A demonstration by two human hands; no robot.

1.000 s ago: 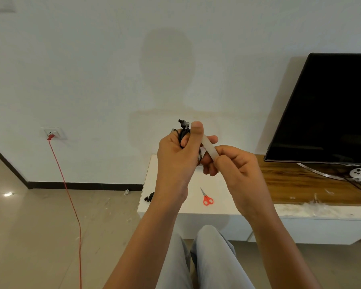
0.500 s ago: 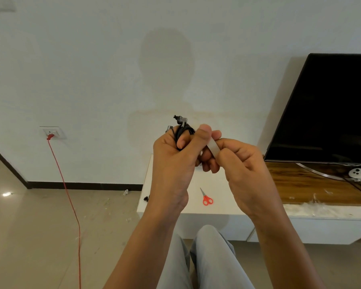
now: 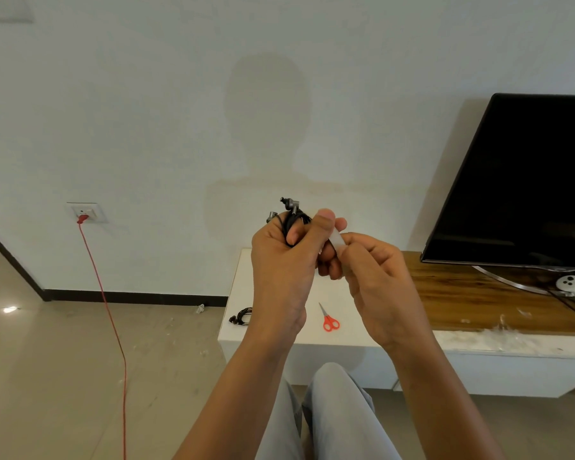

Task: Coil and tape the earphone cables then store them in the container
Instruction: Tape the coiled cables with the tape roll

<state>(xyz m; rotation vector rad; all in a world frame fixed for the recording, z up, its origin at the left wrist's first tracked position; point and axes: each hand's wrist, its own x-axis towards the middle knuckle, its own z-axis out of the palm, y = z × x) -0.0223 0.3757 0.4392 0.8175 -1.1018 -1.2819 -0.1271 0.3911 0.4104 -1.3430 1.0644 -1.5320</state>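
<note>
head view: left hand (image 3: 279, 263) clamps coiled earphones (image 3: 293, 223), right hand (image 3: 375, 280) pinches tape strip (image 3: 338, 241) beside them.

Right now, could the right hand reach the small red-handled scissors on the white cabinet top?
Probably, once freed: the right hand pinches a pale tape strip, but the red-handled scissors lie uncovered nearby.

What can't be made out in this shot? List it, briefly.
Head view only:
- coiled earphones: mostly hidden inside the left hand.
- tape strip: both ends covered, by the left thumb and the right hand.
- second earphones on the table: partly behind the left wrist, too small to tell if taped.
- television: cut by the right edge.
- Container: not in view.
</note>
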